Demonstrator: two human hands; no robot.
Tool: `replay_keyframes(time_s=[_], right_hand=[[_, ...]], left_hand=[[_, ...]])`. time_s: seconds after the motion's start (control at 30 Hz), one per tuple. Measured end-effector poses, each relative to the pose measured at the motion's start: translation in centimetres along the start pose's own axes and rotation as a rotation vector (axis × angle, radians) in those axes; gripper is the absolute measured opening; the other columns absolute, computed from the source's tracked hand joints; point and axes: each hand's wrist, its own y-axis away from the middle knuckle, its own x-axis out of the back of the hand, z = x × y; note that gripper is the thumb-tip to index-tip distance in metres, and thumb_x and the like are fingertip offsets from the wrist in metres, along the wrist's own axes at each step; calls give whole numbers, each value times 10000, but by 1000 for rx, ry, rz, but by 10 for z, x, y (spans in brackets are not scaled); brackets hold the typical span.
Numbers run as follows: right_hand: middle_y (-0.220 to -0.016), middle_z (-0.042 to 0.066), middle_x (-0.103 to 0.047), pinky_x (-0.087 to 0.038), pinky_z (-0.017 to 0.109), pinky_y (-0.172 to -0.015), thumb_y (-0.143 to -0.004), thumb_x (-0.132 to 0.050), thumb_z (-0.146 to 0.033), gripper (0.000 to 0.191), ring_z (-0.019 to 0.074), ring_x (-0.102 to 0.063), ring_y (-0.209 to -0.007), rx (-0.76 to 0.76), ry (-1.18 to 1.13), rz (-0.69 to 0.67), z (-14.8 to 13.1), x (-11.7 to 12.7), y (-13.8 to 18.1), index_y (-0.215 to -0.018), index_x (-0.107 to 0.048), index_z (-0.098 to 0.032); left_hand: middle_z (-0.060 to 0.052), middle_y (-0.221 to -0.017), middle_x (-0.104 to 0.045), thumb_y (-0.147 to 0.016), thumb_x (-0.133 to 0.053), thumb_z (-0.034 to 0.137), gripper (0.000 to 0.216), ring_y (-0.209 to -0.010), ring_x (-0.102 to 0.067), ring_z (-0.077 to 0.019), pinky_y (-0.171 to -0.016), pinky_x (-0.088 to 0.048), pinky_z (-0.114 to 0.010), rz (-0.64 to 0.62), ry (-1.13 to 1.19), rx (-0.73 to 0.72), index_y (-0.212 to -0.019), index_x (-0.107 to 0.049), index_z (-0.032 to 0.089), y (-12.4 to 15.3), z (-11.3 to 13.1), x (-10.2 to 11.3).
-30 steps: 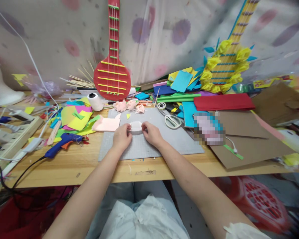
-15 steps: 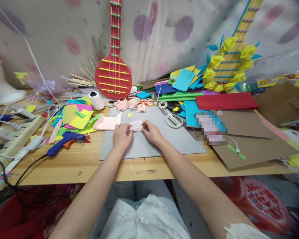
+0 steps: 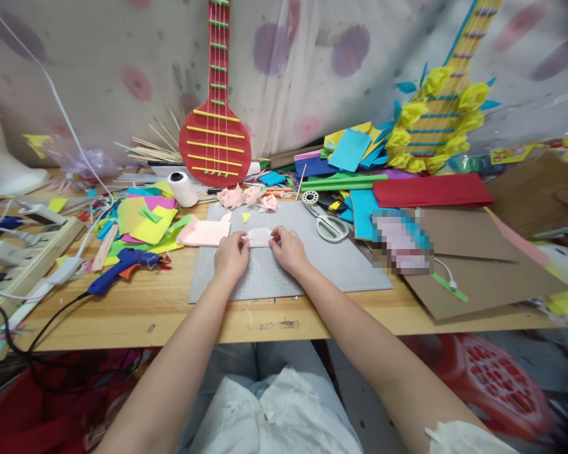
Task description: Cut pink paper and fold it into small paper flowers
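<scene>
Over the grey cutting mat (image 3: 331, 265), my left hand (image 3: 230, 257) and my right hand (image 3: 288, 251) pinch the two ends of a small pale pink paper piece (image 3: 259, 237). The fingers of both hands are curled closed on it. A flat pink paper sheet (image 3: 202, 233) lies just left of my left hand. Several small pink paper flowers (image 3: 246, 198) sit at the mat's far edge. Scissors (image 3: 329, 226) lie on the mat to the right of my right hand.
A blue glue gun (image 3: 118, 267) with its cord lies at the left, near a power strip (image 3: 23, 260). Coloured paper scraps (image 3: 146, 221), a white thread spool (image 3: 182, 189), a red paper guitar (image 3: 215, 142), a flowered guitar (image 3: 430, 132) and brown cardboard (image 3: 483, 265) crowd the table.
Both hands have stayed on the mat, working the pink paper piece between their fingertips. The view has shifted slightly.
</scene>
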Motion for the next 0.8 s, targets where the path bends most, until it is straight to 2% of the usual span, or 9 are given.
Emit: replay_keyframes(time_s=[0.43,0.8], right_hand=[[-813,54,-617,-354,291,-708,-827,-467,-202,187,211,-490,-848,-21,88,11,-4,-1,1,-1011,-491,-179],[-859,90,-608,-357,304,-700,-833,-463,-214,106,229,-484,-857,6,228,11,-8,-3,2,-916,-517,-175]], left_hand=[[-14,-792,-630,-773,-508,284,242,-865,-550,-200,-710,-414,-302,17,-21,0,-1007,-500,226,2,0,-2],[-62,-835,-611,-790,-490,258,265,-901,-543,-224,-712,-414,-312,76,-159,-11,-1038,-452,174,4,6,-5]])
